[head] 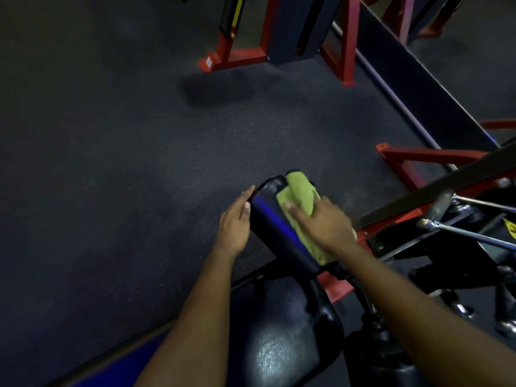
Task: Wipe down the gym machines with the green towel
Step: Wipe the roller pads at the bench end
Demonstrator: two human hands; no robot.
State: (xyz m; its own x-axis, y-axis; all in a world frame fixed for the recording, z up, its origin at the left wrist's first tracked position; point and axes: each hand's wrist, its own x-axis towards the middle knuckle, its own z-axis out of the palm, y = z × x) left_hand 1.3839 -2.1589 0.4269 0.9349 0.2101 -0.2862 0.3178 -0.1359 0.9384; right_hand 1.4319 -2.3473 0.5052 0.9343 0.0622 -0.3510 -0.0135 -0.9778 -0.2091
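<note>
Green towel (301,195) lies along the right side of the dark pad (266,219), running from its far end to its near end. Right hand (325,226) is flat on the towel, fingers spread and straight, pressing, not gripping. Left hand (236,222) sits against the pad's left edge, fingers extended, thumb on the face, nothing clasped. Black seat (279,331) is below, red frame (413,157) at the right.

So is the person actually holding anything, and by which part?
Nothing is really gripped. The right hand presses the green towel flat onto the dark pad; the left hand rests against the pad's left edge.
</note>
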